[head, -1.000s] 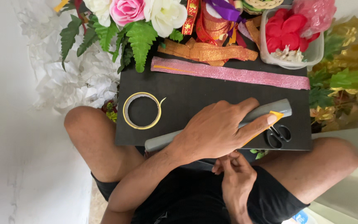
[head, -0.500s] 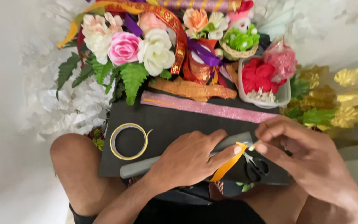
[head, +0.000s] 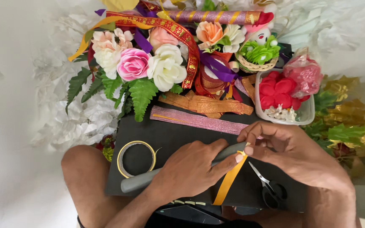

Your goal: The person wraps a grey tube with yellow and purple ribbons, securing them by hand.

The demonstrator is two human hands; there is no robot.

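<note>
My left hand [head: 191,169] presses down on a long grey stick [head: 140,182] that lies across a black board [head: 170,135] on my lap. A yellow-orange ribbon [head: 228,181] crosses the stick near its right end. My right hand [head: 292,152] pinches the top of that ribbon against the stick's end, fingertips meeting my left fingertips. Black-handled scissors [head: 269,190] lie on the board just below my right hand. A roll of clear tape [head: 137,158] rests to the left of my left hand.
A pink glitter strip [head: 195,120] and orange ribbons [head: 203,105] lie at the board's far edge. Behind them sit artificial roses and ferns [head: 136,71], a clear tub of red flowers [head: 281,99], a small basket with green petals [head: 256,57] and gold leaves [head: 360,122].
My right hand has come up from my lap to the stick's right end and taken the yellow-orange ribbon. The view has tilted toward the flowers. My left hand stays on the stick.
</note>
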